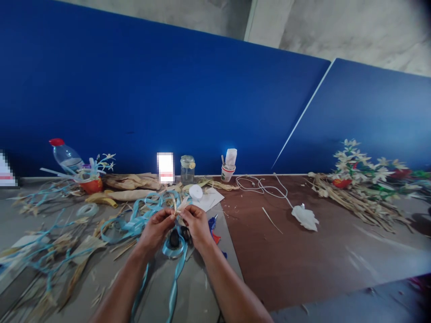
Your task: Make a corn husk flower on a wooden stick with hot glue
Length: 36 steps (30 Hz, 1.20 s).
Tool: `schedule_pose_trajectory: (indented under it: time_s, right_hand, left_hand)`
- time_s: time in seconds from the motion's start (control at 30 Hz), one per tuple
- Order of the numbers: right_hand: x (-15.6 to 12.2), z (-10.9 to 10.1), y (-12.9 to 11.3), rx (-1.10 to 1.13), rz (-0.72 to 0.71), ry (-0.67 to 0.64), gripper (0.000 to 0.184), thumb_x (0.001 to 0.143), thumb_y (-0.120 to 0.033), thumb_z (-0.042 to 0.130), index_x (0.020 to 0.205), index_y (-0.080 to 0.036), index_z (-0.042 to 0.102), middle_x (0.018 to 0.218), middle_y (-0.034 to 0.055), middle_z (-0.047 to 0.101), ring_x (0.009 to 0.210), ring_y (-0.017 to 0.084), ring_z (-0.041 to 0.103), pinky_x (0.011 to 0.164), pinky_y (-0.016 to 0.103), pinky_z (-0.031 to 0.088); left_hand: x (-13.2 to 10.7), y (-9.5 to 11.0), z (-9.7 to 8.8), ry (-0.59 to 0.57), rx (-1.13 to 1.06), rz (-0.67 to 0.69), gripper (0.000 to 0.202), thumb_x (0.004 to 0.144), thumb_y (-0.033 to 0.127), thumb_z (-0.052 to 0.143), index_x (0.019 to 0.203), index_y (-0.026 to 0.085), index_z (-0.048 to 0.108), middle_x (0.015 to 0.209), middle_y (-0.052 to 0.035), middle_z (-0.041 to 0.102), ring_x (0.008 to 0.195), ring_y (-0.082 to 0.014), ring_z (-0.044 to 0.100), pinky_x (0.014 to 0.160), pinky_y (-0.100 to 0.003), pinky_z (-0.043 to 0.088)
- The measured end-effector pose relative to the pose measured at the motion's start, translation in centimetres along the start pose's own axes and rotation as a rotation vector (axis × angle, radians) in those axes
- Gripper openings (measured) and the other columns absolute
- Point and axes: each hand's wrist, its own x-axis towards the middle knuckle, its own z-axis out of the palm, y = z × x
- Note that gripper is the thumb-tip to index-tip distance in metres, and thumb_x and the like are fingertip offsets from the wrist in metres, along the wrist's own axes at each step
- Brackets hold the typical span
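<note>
My left hand (157, 228) and my right hand (198, 225) meet in front of me above the grey part of the table. Both pinch a pale, dry husk piece (182, 205) between thumb and fingers; its upper ends stick up above the fingertips. Light-blue ribbon (139, 218) lies in loops to the left and below the hands, with one strand (173, 291) running toward me. Under the hands are black rounded objects (174, 238), partly covered. A blue and red tool (214, 226) lies just right of my right hand, and its shape is only partly visible.
Dried husks (133, 181) line the back edge beside a glass jar (187, 170) and a paper cup (228, 173). At left stand a plastic bottle (67, 154) and a red pot (90, 185). A white cable (261, 186) and husk flowers (353, 163) are at right.
</note>
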Motion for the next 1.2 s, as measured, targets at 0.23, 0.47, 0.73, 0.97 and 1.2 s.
schedule_pose_trajectory:
  time_s: [0.23,0.47,0.73,0.97,1.2]
  right_hand:
    - [-0.2,0.1,-0.4,0.066,0.013,0.001,0.019,0.062,-0.027,0.065,0.052,-0.016,0.053,0.044,-0.0062,0.043,0.043,0.005,0.031,0.043,0.020,0.022]
    - [-0.4,0.0,-0.9,0.093,0.027,0.023,0.016,0.063,-0.030,0.065,0.059,-0.015,0.060,0.048,-0.0050,0.045,0.044,0.005,0.033,0.044,0.021,0.022]
    - [-0.4,-0.1,-1.0,0.085,0.026,0.005,0.016,0.062,-0.030,0.065,0.061,-0.015,0.061,0.047,-0.0054,0.043,0.044,0.005,0.031,0.045,0.021,0.020]
    - [-0.2,-0.3,-0.4,0.103,0.065,-0.009,0.018,0.061,-0.031,0.066,0.060,-0.015,0.060,0.048,-0.0055,0.043,0.043,0.005,0.031,0.045,0.021,0.019]
    - [-0.1,-0.3,-0.5,0.140,0.058,-0.013,0.017,0.060,-0.031,0.067,0.059,-0.015,0.060,0.048,-0.0052,0.044,0.043,0.005,0.032,0.045,0.021,0.021]
  left_hand:
    - [0.0,-0.1,-0.1,0.004,0.041,0.020,0.018,0.062,0.026,0.075,0.068,0.015,0.063,0.063,0.0026,0.057,0.057,-0.0059,0.049,0.056,-0.016,0.041]
    - [0.4,-0.2,-0.8,0.071,0.075,0.087,0.018,0.063,0.026,0.075,0.072,0.016,0.063,0.066,0.0031,0.057,0.057,-0.0058,0.048,0.055,-0.016,0.040]
    - [0.0,1.3,-0.2,0.175,-0.055,0.196,0.021,0.058,0.025,0.077,0.071,0.016,0.063,0.057,0.0051,0.052,0.049,-0.0036,0.043,0.047,-0.014,0.034]
    - [-0.4,2.9,0.2,0.160,-0.136,0.219,0.020,0.058,0.022,0.076,0.068,0.015,0.059,0.054,0.0057,0.047,0.044,-0.0026,0.036,0.045,-0.016,0.033]
    - [0.1,2.7,0.9,0.140,-0.153,0.215,0.019,0.062,0.022,0.074,0.069,0.015,0.058,0.053,0.0066,0.045,0.044,-0.0021,0.034,0.047,-0.016,0.035]
